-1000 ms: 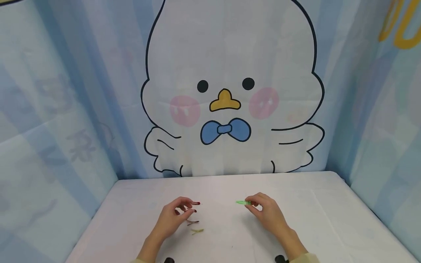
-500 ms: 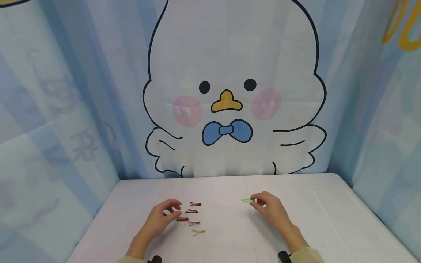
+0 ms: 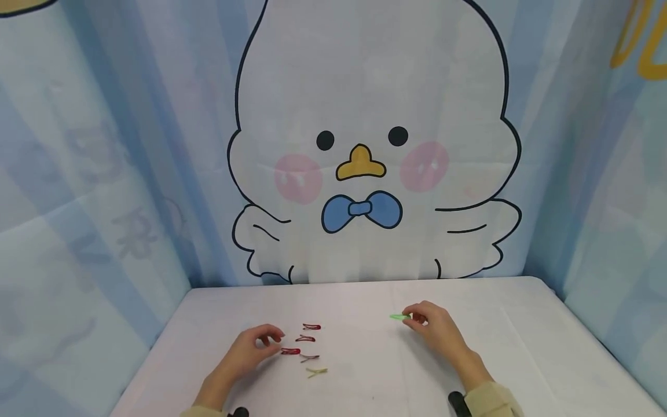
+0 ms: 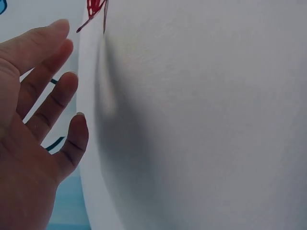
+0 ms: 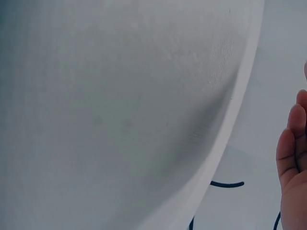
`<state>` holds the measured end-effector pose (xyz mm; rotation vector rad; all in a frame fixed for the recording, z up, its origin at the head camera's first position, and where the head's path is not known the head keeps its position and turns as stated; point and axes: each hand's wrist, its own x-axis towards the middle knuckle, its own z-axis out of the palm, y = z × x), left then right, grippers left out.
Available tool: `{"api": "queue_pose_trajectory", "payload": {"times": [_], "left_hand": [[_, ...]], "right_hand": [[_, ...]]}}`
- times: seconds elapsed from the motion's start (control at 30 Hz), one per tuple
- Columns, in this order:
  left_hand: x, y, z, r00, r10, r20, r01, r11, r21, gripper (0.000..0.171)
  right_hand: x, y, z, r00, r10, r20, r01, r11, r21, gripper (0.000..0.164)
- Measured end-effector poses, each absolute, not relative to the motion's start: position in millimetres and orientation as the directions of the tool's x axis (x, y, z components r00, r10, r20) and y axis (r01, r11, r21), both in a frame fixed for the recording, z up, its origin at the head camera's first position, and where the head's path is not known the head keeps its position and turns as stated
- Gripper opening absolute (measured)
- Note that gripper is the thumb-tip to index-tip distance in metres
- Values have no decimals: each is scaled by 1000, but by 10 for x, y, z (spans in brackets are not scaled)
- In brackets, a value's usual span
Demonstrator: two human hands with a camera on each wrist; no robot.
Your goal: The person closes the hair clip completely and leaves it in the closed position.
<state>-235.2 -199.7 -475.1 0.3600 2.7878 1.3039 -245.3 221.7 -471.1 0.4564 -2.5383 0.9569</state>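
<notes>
In the head view, a red hair clip (image 3: 290,351) lies on the white table just off the fingertips of my left hand (image 3: 246,354). That hand's fingers are loosely bent and spread; the left wrist view shows the clip's red prongs (image 4: 95,10) beyond the thumb, with nothing in the palm. Two more red clips, an upper one (image 3: 311,326) and a middle one (image 3: 305,338), lie slightly farther off. Over the table's right half, my right hand (image 3: 435,327) pinches a bright green hair clip (image 3: 398,317) between thumb and fingers. The right wrist view misses the clip.
A brownish clip (image 3: 310,358) and a yellow-green clip (image 3: 316,372) lie on the near side of the red ones. Behind the white table (image 3: 365,394) hangs a cloth backdrop (image 3: 365,255) with a cartoon bird, and patterned cloth encloses both sides.
My left hand has drawn back to the left from the clips, leaving a red clip on the table that it had covered. My right hand has shifted slightly right, still pinching the green clip.
</notes>
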Motion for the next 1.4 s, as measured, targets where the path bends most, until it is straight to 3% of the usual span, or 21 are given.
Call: {"api": "queue_pose_trajectory", "payload": {"times": [0.3, 0.8, 1.4], "left_hand": [[-2428, -1999, -4716, -947, 322, -1, 217, 640, 737, 21], [-2395, -1991, -4800, -962, 269, -44, 157, 678, 718, 12], [-2378, -1969, -4772, -975, 221, -16, 141, 676, 723, 5]], "right_hand": [[-2548, 2278, -4658, -935, -164, 316, -330, 731, -598, 13], [-2653, 2320, -4725, -984, -170, 47, -165, 796, -583, 11], [-2690, 2352, -4750, -987, -156, 29, -145, 815, -561, 11]]}}
